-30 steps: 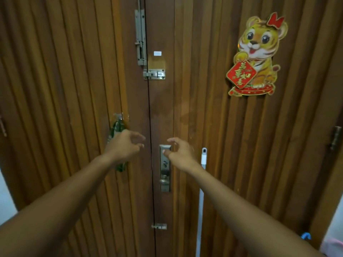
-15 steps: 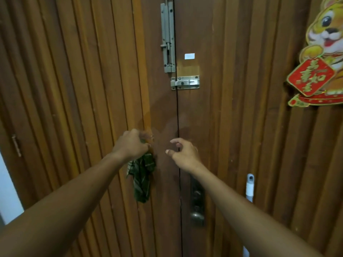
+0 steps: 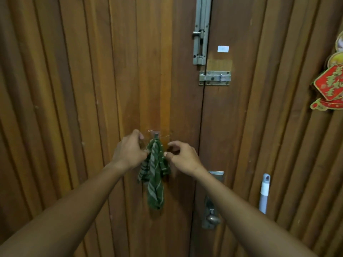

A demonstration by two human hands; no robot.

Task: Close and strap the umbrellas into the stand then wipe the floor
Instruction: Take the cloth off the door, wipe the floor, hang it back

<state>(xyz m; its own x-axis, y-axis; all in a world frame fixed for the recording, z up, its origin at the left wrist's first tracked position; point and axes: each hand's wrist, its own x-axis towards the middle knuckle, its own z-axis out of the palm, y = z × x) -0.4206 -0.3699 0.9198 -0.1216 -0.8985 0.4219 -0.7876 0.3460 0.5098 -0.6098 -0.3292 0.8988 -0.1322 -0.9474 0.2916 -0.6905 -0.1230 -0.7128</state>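
Note:
A green striped cloth [image 3: 155,175] hangs from a small hook [image 3: 156,134] on the left leaf of a wooden double door [image 3: 92,89]. My left hand [image 3: 130,151] is at the cloth's upper left edge and pinches it just below the hook. On the other side, my right hand [image 3: 183,158] has loosely curled fingers, with its thumb tip touching the cloth's right edge. No umbrella or stand is in view.
A white and grey mop handle [image 3: 264,193] leans on the right door leaf. A metal lock plate with a knob [image 3: 211,217] sits below my right forearm. A vertical bolt [image 3: 200,34] and a hasp [image 3: 215,78] are higher up, and a red and gold paper decoration [image 3: 330,84] is at the right edge.
The view moved closer and to the left. The cloth now hangs free from the hook. My left hand slid down beside it and my right hand came in to its right edge.

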